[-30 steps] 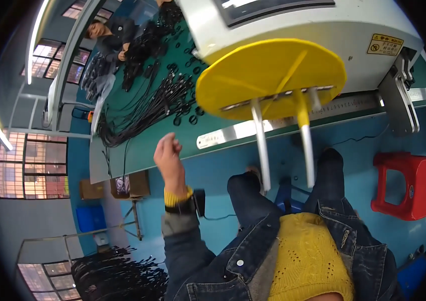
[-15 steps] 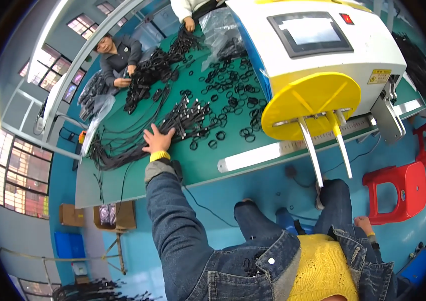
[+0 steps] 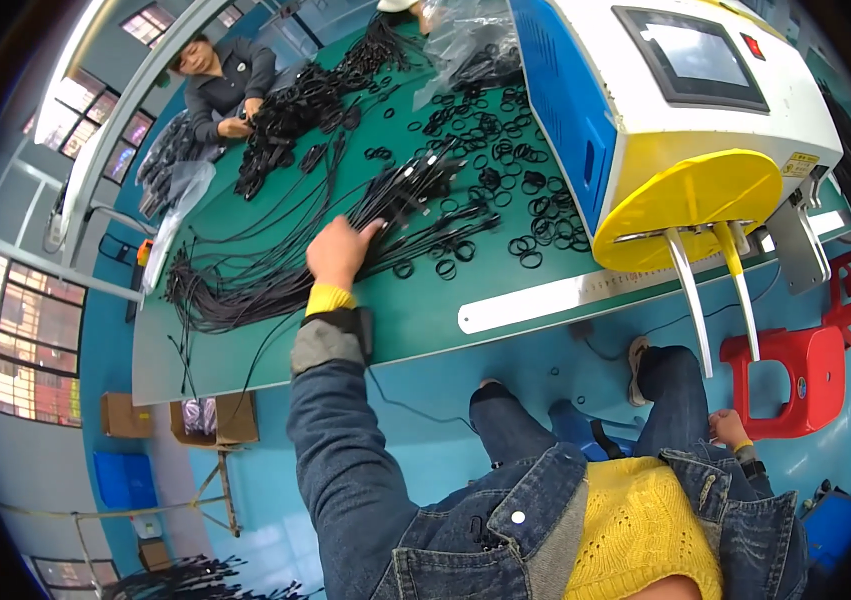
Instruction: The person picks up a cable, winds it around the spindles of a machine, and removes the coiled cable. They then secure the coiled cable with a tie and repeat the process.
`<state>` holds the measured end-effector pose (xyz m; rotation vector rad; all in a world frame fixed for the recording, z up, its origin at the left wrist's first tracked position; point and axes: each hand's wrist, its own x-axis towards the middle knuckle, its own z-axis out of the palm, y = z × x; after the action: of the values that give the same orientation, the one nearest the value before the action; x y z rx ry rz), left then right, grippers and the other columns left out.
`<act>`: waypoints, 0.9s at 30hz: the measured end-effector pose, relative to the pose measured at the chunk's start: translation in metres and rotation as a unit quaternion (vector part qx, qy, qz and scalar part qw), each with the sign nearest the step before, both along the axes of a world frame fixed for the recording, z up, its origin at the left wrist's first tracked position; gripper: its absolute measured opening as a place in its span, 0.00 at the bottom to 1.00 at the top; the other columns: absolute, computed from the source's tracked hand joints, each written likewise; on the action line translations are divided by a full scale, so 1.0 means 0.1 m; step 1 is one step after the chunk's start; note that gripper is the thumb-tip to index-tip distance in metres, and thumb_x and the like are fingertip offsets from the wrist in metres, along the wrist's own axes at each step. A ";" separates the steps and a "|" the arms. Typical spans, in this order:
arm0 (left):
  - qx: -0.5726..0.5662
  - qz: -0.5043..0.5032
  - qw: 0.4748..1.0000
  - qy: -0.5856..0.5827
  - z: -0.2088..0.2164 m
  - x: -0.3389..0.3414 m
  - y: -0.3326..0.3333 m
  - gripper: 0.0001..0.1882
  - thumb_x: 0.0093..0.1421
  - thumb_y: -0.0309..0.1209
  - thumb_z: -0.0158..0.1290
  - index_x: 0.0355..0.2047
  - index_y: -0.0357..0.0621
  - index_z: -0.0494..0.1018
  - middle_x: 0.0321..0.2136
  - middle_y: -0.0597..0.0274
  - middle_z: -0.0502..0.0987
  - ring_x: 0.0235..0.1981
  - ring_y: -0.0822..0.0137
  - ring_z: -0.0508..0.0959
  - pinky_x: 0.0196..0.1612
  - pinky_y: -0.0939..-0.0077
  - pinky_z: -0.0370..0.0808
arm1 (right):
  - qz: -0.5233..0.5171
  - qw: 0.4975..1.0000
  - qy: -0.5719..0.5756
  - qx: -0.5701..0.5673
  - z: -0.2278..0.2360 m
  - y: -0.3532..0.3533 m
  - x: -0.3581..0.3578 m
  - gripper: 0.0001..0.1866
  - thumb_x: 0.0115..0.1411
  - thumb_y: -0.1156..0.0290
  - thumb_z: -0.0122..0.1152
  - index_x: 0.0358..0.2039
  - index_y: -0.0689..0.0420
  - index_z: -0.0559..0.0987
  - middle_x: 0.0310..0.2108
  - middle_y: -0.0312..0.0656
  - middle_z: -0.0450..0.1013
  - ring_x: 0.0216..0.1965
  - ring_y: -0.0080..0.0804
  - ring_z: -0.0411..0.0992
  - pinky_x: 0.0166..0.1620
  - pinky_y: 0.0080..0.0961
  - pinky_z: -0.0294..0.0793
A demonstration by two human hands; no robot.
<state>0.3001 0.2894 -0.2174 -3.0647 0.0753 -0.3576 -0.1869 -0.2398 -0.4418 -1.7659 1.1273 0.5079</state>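
A long bundle of thin black cables (image 3: 265, 285) with metal-tipped plugs stretches across the green table. Around its middle, the fingers of my left hand (image 3: 338, 252) are closed, with the thumb pointing right toward the plugs; the undersides of the fingers are hidden. Many loose black coiled rings (image 3: 445, 268) lie to the right of that hand. My right hand (image 3: 728, 428) hangs low beside my knee, away from the table. Its fingers look curled, and nothing shows in them.
A white and blue machine (image 3: 635, 130) with a yellow disc (image 3: 690, 205) and prongs stands at the right. A steel ruler (image 3: 535, 300) lies along the table's front edge. Across the table a person (image 3: 230, 85) handles black cables. Red stools (image 3: 795, 385) stand at the right.
My left hand went from spread flat on the cables to closed around the bundle. The view has shifted, so the machine appears farther right. My right hand stays low.
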 end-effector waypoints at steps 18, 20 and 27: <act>-0.083 -0.239 0.947 -0.199 0.08 -0.72 0.04 0.09 0.50 0.31 0.53 0.32 0.43 0.74 0.30 0.56 0.76 0.34 0.54 0.75 0.36 0.65 0.72 | 0.296 0.933 -0.133 -0.153 -0.37 -0.35 0.31 0.14 0.52 0.67 0.51 0.19 0.65 0.73 0.16 0.46 0.70 0.17 0.34 0.70 0.22 0.29 0.67; -0.068 -0.229 0.957 -0.166 0.07 -0.87 0.11 0.09 0.50 0.31 0.52 0.32 0.43 0.74 0.29 0.56 0.76 0.34 0.54 0.75 0.37 0.66 0.72 | 0.396 0.879 -0.162 -0.209 -0.43 -0.36 0.32 0.14 0.52 0.66 0.52 0.20 0.66 0.73 0.16 0.49 0.71 0.18 0.37 0.71 0.23 0.31 0.68; -0.038 -0.196 0.952 -0.233 -0.13 -0.96 0.40 0.08 0.50 0.31 0.53 0.30 0.42 0.71 0.34 0.56 0.73 0.37 0.54 0.73 0.38 0.63 0.71 | 0.301 0.917 -0.151 -0.212 0.30 0.11 0.69 0.15 0.50 0.63 0.52 0.23 0.65 0.74 0.23 0.58 0.70 0.31 0.55 0.70 0.33 0.40 0.68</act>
<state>0.2045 0.3290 -0.2302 -2.9249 0.6606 -1.1126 -0.1184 -0.2283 -0.4116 -2.4891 0.4746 0.3375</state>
